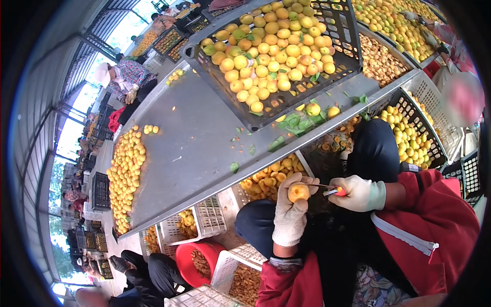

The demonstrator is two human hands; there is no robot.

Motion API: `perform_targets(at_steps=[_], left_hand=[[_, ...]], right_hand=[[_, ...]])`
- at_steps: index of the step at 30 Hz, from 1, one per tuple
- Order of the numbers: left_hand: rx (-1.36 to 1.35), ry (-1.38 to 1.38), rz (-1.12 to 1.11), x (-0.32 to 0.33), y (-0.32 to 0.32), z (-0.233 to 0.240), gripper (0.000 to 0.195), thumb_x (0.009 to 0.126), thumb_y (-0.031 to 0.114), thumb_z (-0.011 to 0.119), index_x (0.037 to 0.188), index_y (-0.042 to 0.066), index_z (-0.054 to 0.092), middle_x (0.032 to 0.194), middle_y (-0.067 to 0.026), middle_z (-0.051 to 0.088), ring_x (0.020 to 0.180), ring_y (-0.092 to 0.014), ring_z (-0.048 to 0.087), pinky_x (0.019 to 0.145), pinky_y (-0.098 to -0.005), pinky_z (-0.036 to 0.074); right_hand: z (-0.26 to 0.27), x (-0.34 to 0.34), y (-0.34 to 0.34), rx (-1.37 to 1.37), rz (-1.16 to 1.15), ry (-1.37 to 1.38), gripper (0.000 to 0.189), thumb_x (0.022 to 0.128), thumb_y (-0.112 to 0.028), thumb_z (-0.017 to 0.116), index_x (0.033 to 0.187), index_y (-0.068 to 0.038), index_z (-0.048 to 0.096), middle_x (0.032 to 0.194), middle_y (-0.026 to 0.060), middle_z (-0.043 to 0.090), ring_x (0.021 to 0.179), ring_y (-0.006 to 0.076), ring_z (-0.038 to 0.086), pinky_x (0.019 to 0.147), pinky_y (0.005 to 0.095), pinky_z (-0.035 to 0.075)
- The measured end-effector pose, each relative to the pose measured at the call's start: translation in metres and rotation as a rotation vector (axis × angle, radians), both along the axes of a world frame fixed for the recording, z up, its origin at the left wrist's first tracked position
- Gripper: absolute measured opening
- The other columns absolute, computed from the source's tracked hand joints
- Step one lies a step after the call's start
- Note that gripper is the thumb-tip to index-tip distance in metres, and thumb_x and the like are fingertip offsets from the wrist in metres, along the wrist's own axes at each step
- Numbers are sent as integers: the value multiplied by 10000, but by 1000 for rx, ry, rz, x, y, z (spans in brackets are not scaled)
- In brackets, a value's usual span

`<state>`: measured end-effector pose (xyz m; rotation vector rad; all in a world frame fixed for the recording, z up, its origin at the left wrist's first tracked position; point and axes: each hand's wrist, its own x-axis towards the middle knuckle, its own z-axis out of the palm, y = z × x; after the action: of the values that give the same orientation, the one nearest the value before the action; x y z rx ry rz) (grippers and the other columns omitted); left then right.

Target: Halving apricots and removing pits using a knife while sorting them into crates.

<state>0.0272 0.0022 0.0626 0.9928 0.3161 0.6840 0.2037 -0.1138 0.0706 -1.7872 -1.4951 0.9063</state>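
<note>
Both of my hands wear pale work gloves and meet above my lap. My left hand (290,215) is closed around a yellow apricot (298,192), its thumb in front of the fruit. A knife (334,190) with a red handle is in the grip of my right hand (355,193); its narrow blade points left toward the apricot. Whether the blade touches the fruit I cannot tell. Below the hands a crate of opened apricots (268,178) stands under the table's edge.
A metal table (176,153) carries a black crate (245,115) of apricots, loose leaves and a fruit pile (126,176). Around my legs stand white crates (213,220), a red bucket (184,261) with apricot stones and a black crate (437,153) of yellow fruit. Other people sit nearby.
</note>
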Motion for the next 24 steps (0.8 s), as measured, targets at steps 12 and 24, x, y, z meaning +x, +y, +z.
perform_targets(at_steps=[12,24], left_hand=[[62,36,2,-11,5,-3,771,869,434,730,1382,-16,372,1248,-130,558,1227,-290,549,1140,-471,352],[-273,-102,-98,4,0,-15,772,911,526,618,1442,20,377,1390,-169,521,1350,-296,460,1140,-418,337]], right_hand=[[-20,-4,-5,-19,33,-185,273,916,-253,611,1071,-39,544,751,207,648,720,407,661,642,487,529],[-15,-24,9,-91,-81,-136,248,924,-240,595,1035,-20,566,776,219,658,766,404,665,678,479,525]])
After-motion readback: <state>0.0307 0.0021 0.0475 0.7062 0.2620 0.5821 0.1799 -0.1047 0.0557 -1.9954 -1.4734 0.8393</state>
